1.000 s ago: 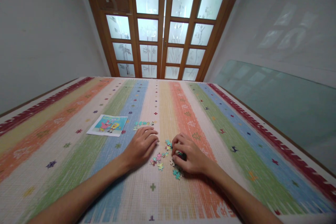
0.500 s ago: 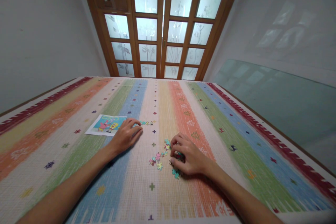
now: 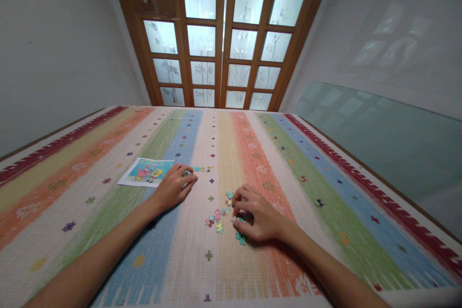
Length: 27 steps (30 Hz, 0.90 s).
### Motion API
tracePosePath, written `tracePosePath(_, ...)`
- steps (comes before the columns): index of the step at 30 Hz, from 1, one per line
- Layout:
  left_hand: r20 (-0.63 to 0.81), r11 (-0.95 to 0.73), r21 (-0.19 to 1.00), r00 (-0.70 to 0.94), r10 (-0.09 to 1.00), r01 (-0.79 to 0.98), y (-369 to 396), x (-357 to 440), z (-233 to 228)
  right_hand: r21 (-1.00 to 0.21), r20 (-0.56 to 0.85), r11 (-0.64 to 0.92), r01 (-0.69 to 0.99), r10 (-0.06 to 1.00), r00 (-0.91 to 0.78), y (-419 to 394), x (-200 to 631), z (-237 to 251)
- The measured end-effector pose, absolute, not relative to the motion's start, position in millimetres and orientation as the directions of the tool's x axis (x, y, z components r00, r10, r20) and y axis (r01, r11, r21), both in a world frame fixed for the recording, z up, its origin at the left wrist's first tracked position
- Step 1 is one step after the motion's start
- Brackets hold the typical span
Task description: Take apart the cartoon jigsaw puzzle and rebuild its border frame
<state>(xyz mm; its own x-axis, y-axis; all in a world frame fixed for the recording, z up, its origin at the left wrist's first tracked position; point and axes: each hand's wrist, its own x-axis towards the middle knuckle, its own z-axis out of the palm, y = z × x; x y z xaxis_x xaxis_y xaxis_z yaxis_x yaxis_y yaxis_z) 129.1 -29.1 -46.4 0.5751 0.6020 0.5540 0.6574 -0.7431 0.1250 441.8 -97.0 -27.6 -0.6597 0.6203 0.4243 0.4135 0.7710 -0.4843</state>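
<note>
My left hand (image 3: 175,186) rests on the cloth beside a cartoon picture sheet (image 3: 146,173). Its fingers are apart and lie over the near end of a short row of jigsaw pieces (image 3: 202,169), covering part of it. My right hand (image 3: 257,214) arches over a loose heap of small jigsaw pieces, fingers curved and spread; nothing shows held in it, and it hides much of the heap. Turquoise pieces (image 3: 240,238) peek out below its thumb. Pink pieces (image 3: 217,214) and a yellowish piece (image 3: 219,227) lie to its left.
A striped, patterned tablecloth (image 3: 191,250) covers the wide table. At the far end stand wooden doors with frosted panes (image 3: 201,41). White walls rise on both sides, and a pale green glass panel (image 3: 361,139) leans along the right.
My right hand has shifted very slightly left over the heap of jigsaw pieces. My left hand has hardly moved, staying at the row of pieces.
</note>
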Motion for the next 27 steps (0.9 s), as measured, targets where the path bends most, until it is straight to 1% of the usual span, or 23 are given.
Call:
tracePosePath(6, 0.532, -0.719, 0.098, 0.574, 0.622, 0.688, -27.2, 126.3, -49.0, -0.53, 0.435, 0.761, 0.374, 0.623, -0.65, -96.7, 441.3, -26.9)
tracePosePath(10, 0.54, -0.719, 0.103, 0.568, 0.621, 0.687, -27.2, 126.4, -49.0, -0.56, 0.455, 0.752, 0.347, 0.63, -0.63, -97.5, 441.2, -24.6)
tracePosePath(12, 0.549, -0.72, 0.104, 0.564, 0.616, 0.686, -27.3, 126.8, -48.4, -0.559, 0.457, 0.753, 0.346, 0.629, -0.629, -98.5, 441.0, -23.0)
tracePosePath(16, 0.573, -0.717, 0.116, 0.543, 0.614, 0.688, -28.6, 128.1, -45.9, -0.545, 0.439, 0.775, 0.321, 0.59, -0.678, -99.7, 441.1, -21.5)
tracePosePath(18, 0.582, -0.725, 0.129, 0.54, 0.607, 0.676, -30.9, 130.4, -43.9, -0.538, 0.441, 0.768, 0.347, 0.607, -0.661, -98.4, 442.3, -22.2)
tracePosePath(23, 0.581, -0.778, 0.181, 0.573, 0.579, 0.602, -43.7, 145.1, -39.2, -0.474, 0.496, 0.714, 0.516, 0.7, -0.513, -90.5, 448.6, -28.3)
tracePosePath(27, 0.53, -0.808, 0.282, 0.618, 0.58, 0.516, -60.4, 163.4, -36.7, -0.416, 0.458, 0.7, 0.581, 0.713, -0.531, -87.7, 451.6, -31.9)
